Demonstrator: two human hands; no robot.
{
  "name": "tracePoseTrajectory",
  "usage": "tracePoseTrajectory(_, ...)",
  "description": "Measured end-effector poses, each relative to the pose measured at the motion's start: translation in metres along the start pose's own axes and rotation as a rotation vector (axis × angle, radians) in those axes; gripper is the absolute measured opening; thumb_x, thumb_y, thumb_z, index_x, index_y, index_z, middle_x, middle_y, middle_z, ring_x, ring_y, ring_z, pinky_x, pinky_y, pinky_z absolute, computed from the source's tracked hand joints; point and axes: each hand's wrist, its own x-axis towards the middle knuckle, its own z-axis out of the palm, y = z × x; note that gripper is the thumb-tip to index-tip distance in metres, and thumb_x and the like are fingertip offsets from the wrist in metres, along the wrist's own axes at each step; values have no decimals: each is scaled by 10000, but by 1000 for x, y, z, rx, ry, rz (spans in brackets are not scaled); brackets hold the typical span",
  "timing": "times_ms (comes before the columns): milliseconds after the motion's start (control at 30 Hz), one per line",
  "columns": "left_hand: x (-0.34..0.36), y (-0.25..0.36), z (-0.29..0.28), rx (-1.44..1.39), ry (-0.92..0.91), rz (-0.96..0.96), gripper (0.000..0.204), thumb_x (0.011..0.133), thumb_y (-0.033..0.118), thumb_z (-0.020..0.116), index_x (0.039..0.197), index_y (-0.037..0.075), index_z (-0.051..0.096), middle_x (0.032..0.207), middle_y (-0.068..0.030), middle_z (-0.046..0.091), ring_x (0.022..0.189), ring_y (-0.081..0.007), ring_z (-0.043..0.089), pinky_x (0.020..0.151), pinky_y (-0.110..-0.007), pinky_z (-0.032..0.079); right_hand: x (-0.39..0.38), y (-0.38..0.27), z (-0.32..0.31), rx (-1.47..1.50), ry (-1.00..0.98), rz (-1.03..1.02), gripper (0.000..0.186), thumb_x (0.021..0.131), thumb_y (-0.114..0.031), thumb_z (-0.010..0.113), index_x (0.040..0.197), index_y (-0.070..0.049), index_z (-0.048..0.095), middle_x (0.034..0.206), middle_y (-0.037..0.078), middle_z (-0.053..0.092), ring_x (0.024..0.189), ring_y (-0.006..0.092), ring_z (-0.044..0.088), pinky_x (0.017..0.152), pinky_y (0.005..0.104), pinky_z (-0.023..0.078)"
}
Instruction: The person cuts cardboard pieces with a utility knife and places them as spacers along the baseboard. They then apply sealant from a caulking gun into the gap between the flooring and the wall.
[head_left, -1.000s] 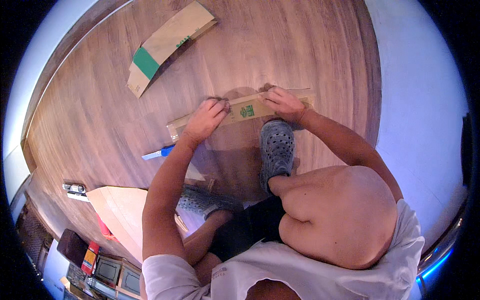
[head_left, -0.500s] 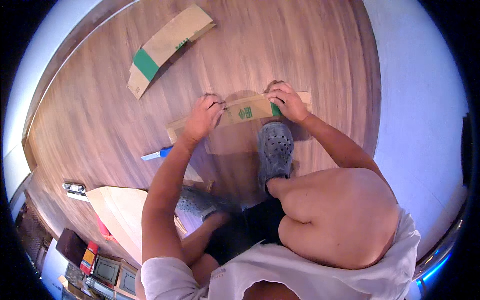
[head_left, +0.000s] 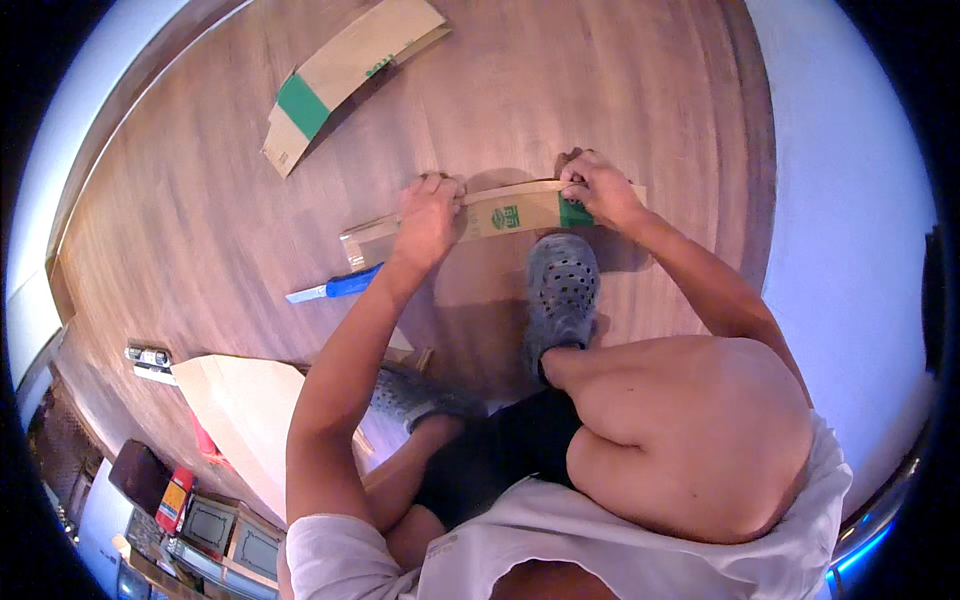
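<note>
A long strip of folded brown cardboard point(head_left: 483, 216) with green print lies across the wooden floor, in front of my grey clog. My left hand point(head_left: 430, 215) has its fingers curled over the far edge, left of the middle. Near the strip's right end, my right hand point(head_left: 600, 190) pinches that same edge beside a green patch. The edge looks folded up between the two hands. Just below the strip's left end rests a blue-handled tool point(head_left: 350, 282) with a pale, blade-like tip, close to my left forearm.
Another bent cardboard piece point(head_left: 355, 70) with a green band lies at the far left. A larger cardboard sheet point(head_left: 245, 405) is left of my left arm, near a small black-and-white object point(head_left: 149, 361). Boxes point(head_left: 210, 525) crowd the lower left. A pale wall-like surface point(head_left: 845, 210) borders the floor on the right.
Both hands and the strip sit slightly farther right in the picture. The strip's far edge looks more raised between the hands, and more of the blue handle shows.
</note>
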Motion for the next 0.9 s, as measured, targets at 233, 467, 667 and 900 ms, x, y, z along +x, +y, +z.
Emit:
tracePoseTrajectory(233, -14, -18, -52, 117, 65, 53, 344, 843, 257, 797, 1104, 73, 670, 1216, -156, 626, 1170, -380, 566, 997, -487, 466, -4, 13, -34, 100, -24, 36, 196, 871, -121, 752, 1031, -55, 661, 1007, 142, 642, 1018, 333, 636, 919, 418, 501)
tracePoseTrajectory(467, -55, -85, -87, 130, 287, -481, 333, 875, 218, 754, 1113, 7, 654, 1082, -192, 669, 1086, -402, 603, 944, -492, 505, 21, -6, -37, -377, 249, -178, 255, 878, -101, 719, 1126, -63, 677, 1110, 134, 678, 1109, 360, 616, 964, 457, 501)
tracePoseTrajectory(667, -81, -93, -110, -131, 690, -833, 309, 972, 198, 663, 1183, -28, 677, 1040, -236, 730, 980, -379, 707, 887, -450, 545, 44, -105, 93, -135, -104, -621, 348, 882, -233, 714, 1187, -66, 688, 1156, 143, 677, 1157, 363, 601, 1013, 493, 472)
tracePoseTrajectory(900, -112, -58, -161, -348, 1257, -817, 281, 1032, 135, 598, 1229, -56, 661, 980, -127, 694, 854, -190, 673, 797, -325, 549, 77, -225, 233, -241, -109, -887, 393, 890, -305, 693, 1112, 17, 657, 1081, 155, 638, 1113, 363, 595, 948, 481, 501)
